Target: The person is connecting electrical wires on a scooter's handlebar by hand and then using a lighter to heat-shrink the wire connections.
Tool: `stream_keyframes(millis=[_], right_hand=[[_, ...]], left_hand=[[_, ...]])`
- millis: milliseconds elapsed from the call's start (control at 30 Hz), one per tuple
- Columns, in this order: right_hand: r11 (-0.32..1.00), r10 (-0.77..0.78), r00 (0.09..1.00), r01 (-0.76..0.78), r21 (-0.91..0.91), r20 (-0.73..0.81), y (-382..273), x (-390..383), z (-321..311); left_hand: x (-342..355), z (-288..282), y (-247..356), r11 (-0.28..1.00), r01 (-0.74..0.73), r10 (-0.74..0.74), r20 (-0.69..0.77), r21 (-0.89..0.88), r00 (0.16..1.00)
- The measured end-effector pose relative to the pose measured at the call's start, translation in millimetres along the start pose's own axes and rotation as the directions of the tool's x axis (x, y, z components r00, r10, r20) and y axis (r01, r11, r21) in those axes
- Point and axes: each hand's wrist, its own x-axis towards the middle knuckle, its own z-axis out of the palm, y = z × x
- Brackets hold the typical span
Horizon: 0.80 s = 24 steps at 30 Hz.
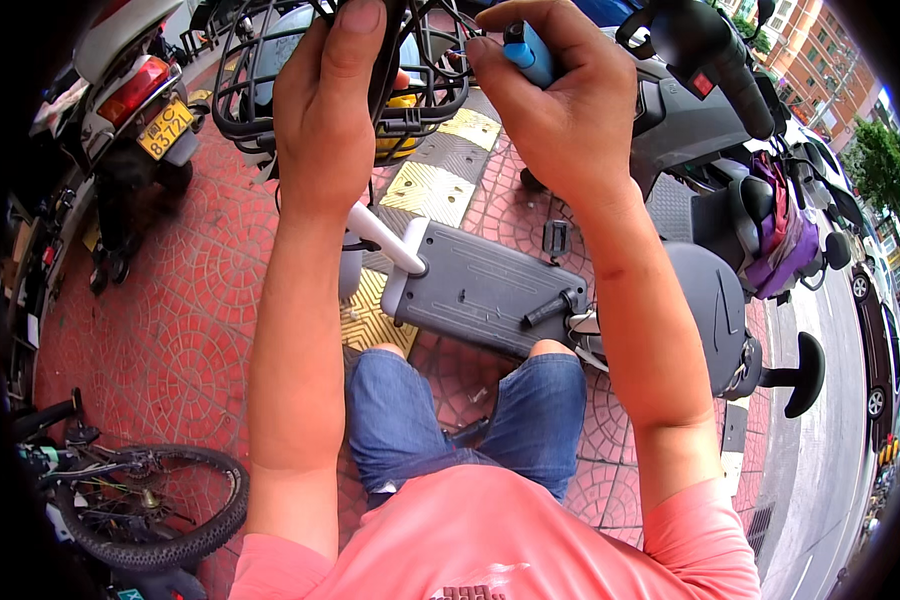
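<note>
My left hand (332,95) is closed at the top edge, its thumb pressed along a dark strip-like part whose kind I cannot make out. In my closed right hand (580,105) is a blue-handled tool (533,58) with a black end; its tip is out of sight. That hand's thumb and forefinger are near thin black cables (452,40) between the hands. Behind my left hand is a black wire basket (245,100) holding something yellow (400,125). Below stands a small scooter with a grey footboard (470,280). A black handle grip (548,310) lies on that board.
A small black frame-like piece (556,240) lies on the red paving. The scooter's grey seat (705,310) is at right, beside a parked grey scooter (670,120). Another scooter (135,100) stands far left, a bicycle wheel (160,500) lower left. A road (820,400) runs at right.
</note>
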Motion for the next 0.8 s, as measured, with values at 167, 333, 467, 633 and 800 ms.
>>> stream_keyframes(millis=[167,333,467,633,800], right_hand=[[0.855,0.414,0.905,-0.423,0.300,0.096,-22.2,-25.8,-13.5],[0.751,0.541,0.786,-0.611,0.248,0.299,-15.2,-55.1,-16.3],[0.714,0.533,0.821,-0.567,0.411,0.206,-20.9,-58.8,2.7],[0.799,0.479,0.871,-0.484,0.357,0.110,-14.8,-56.1,9.7],[0.807,0.509,0.859,-0.498,0.318,0.056,-10.6,-47.8,13.7]], left_hand=[[-2.2,1.2,3.4,1.000,-0.004,0.005,-0.025,0.029,1.000],[-3.3,2.4,3.7,0.999,0.038,-0.039,-0.041,-0.010,0.998],[-3.3,2.8,1.5,0.999,0.038,-0.039,-0.046,-0.024,0.998],[-2.5,1.6,2.2,1.000,0.000,0.000,-0.041,0.003,0.999],[-1.6,1.1,2.1,1.000,0.019,-0.019,-0.026,-0.016,0.999]])
